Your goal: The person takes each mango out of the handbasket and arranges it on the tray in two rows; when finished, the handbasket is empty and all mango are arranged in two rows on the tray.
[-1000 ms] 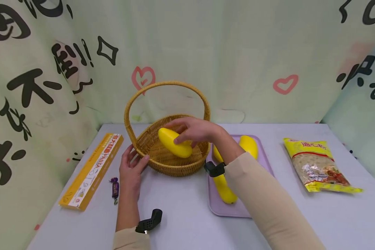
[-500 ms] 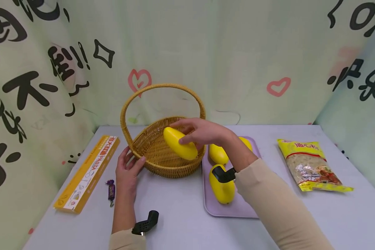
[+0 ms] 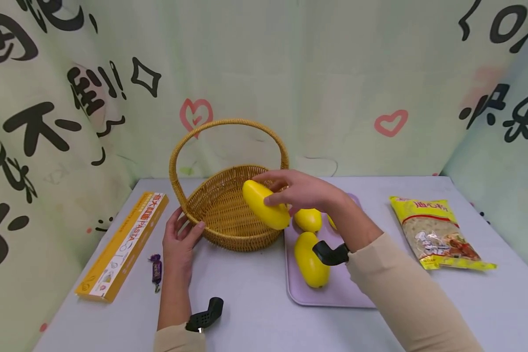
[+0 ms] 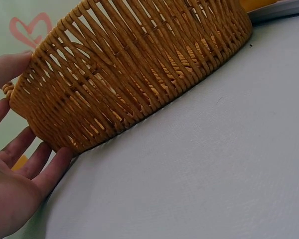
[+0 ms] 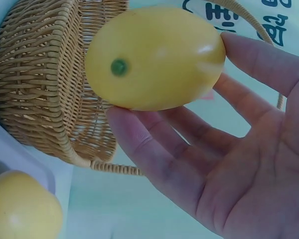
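Note:
My right hand (image 3: 305, 190) pinches a yellow mango (image 3: 264, 205) between thumb and fingers, above the right rim of a wicker basket (image 3: 233, 242). In the right wrist view the mango (image 5: 154, 57) turns its green stem end to the camera, its sides held by the fingertips. My left hand (image 3: 180, 244) holds the basket's left side, thumb near the rim and fingers around the outer wall. In the left wrist view those fingers (image 4: 52, 172) touch the weave. More mangoes (image 3: 311, 261) lie on a lilac tray (image 3: 343, 293), partly hidden by the right arm.
On the left lie an orange pasta box (image 3: 123, 244) and a purple-wrapped candy (image 3: 156, 273). A yellow pasta bag (image 3: 440, 234) lies at the right. The basket's tall handle (image 3: 229, 122) arches over it; a printed curtain (image 3: 334, 98) hangs behind the table.
My right hand has moved right with the mango, from over the basket's middle to its right rim. The left hand stays on the basket. The head view has shifted slightly.

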`<state>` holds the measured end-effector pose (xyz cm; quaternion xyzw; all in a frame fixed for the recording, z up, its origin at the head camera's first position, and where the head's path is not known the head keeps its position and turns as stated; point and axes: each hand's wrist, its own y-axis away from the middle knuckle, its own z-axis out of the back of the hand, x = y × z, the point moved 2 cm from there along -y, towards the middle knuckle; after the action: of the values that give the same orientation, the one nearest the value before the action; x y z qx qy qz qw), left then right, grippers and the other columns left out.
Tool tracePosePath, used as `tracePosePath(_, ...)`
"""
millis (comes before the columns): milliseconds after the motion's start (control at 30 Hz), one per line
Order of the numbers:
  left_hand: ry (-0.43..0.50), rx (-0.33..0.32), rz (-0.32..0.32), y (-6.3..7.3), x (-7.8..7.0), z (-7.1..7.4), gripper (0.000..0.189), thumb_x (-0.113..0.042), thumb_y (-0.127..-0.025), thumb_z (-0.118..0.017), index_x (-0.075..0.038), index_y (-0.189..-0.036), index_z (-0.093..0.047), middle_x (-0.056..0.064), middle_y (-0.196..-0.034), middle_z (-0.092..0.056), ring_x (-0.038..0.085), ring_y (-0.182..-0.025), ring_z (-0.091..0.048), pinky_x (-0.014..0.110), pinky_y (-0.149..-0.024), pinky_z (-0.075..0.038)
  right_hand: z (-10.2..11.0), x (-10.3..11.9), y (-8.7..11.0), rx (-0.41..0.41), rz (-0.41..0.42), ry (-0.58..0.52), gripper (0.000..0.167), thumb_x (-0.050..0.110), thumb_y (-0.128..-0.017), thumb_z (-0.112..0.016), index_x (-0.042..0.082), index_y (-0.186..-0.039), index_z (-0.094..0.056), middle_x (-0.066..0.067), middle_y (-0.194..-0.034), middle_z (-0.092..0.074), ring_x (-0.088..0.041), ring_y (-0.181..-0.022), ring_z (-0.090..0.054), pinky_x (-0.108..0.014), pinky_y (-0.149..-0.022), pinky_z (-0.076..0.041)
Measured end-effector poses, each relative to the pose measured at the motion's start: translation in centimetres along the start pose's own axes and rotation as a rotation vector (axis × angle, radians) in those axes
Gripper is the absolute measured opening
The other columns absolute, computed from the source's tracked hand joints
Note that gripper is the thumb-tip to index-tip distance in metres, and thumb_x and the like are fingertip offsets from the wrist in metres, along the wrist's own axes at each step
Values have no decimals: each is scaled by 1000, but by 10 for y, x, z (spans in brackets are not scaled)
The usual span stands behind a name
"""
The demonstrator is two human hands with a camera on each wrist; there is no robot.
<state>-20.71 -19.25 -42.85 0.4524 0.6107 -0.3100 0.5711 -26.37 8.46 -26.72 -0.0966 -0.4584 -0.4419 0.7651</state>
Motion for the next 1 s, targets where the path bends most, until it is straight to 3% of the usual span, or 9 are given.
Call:
tracePosePath(333, 5, 9, -7, 1, 0, 0, 78, -15, -94, -77, -32, -159, -37, 2, -161, -42, 20, -143, -47, 27, -109, -52, 6, -4, 20, -34, 10, -54, 59, 23, -99, -65, 30, -154, -47, -14, -150, -51, -32, -126, -61, -50, -93, -61)
tracePosePath(533, -17, 11, -5, 2, 0, 1, 78, -18, -95, -76, -34, -160, -35, 2, -162, -41, 20, -145, -46, 26, -109, -52, 9, -10, 34, -52, 9, -42, 59, 23, -99, -66, 28, -155, -47, -17, -153, -47, -35, -132, -57, -48, -91, -62)
tracePosePath(867, -2, -2, -9, 2, 0, 2, 79, -16, -95, -76, -32, -160, -35, 4, -160, -42, 21, -143, -48, 15, -96, -56, 16, -23, 62, -100, -45, -48, 59, 27, -99, -67, 29, -154, -47, -18, -151, -50, -32, -125, -61, -44, -88, -62)
tracePosePath(1000, 3, 2, -3, 2, 1, 0, 77, -15, -95, -76, -32, -159, -36, 3, -159, -43, 20, -142, -48, 18, -98, -56, 20, -34, 73, -129, -67, -55, 58, 29, -98, -68, 31, -153, -48, -18, -150, -51, -31, -124, -62, -44, -88, -62)
